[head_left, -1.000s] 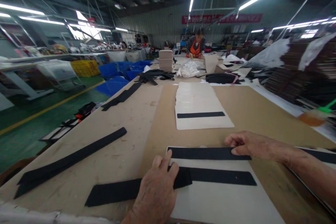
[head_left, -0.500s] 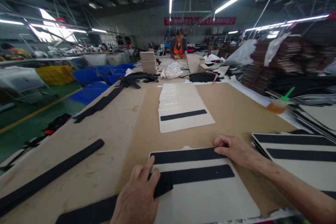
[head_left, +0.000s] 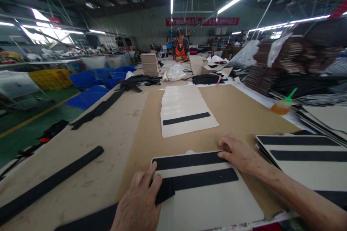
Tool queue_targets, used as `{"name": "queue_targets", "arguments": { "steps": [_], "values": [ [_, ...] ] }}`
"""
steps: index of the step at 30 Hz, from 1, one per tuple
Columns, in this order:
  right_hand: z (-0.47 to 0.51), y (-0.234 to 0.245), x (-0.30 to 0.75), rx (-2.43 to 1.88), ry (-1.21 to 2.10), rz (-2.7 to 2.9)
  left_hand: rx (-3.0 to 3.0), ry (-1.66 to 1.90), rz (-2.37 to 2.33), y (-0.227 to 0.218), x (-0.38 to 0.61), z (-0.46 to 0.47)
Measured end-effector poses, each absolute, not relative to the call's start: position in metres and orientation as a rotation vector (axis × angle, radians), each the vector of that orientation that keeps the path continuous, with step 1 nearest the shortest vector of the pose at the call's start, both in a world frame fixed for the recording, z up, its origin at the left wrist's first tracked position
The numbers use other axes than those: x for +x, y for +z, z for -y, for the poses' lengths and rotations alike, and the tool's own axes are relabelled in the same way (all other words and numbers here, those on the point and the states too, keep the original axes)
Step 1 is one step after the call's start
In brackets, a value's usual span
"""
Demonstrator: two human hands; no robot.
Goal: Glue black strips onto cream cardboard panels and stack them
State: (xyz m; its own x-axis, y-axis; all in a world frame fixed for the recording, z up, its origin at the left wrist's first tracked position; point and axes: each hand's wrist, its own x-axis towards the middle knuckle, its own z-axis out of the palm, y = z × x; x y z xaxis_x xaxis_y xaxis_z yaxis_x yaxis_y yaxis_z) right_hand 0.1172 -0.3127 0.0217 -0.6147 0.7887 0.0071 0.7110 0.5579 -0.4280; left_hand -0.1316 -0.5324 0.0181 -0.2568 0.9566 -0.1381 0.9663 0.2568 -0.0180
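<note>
A cream board lies in front of me with two black strips across it. Along its far edge runs the upper black strip; the lower black strip lies parallel, nearer to me. My left hand rests at the board's left side, its index fingertip at the upper strip's left end. Loose black strips pass beneath that palm, and their end sticks out over the board; the hand is closed around them. My right hand pinches the upper strip's right end at the far edge, thumb on top and fingers curled.
Beyond lies an overlapping row of cream boards. At right is a pile of striped boards and a bottle with a green nozzle. A long black strip lies left. A person in an orange apron works at the far end.
The view has shifted slightly, so everything sits a little further left. Both hands keep nearly the same place on the board and strip.
</note>
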Motion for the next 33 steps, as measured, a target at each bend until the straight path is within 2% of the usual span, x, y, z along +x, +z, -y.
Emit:
{"name": "queue_targets", "arguments": {
  "steps": [4, 9, 12, 22, 27, 31, 33],
  "values": [
    [0.332, 0.035, 0.103, -1.184, 0.335, 2.836, 1.817, -0.104, -2.401, 0.027, -0.132, 0.529],
    [0.376, 0.053, 0.073, -1.040, -0.182, 3.127, 1.947, -0.129, -2.395, 0.036, -0.125, 0.514],
    [0.389, 0.051, 0.061, -0.959, -0.301, 3.224, 1.972, -0.184, -2.418, 0.037, -0.120, 0.505],
    [0.357, 0.026, 0.139, -1.058, -0.103, 2.971, 2.015, -0.099, -2.438, 0.024, -0.141, 0.524],
    [0.370, 0.031, 0.168, -1.142, 0.139, 2.806, 2.096, 0.109, -2.418, 0.009, -0.156, 0.543],
    [0.419, 0.025, 0.144, -0.748, 0.373, 2.815, 2.026, 0.370, -2.433, -0.002, -0.167, 0.546],
    [0.435, 0.014, 0.125, -0.535, 0.318, 2.868, 1.923, 0.522, -2.448, -0.002, -0.169, 0.543]
  ]
}}
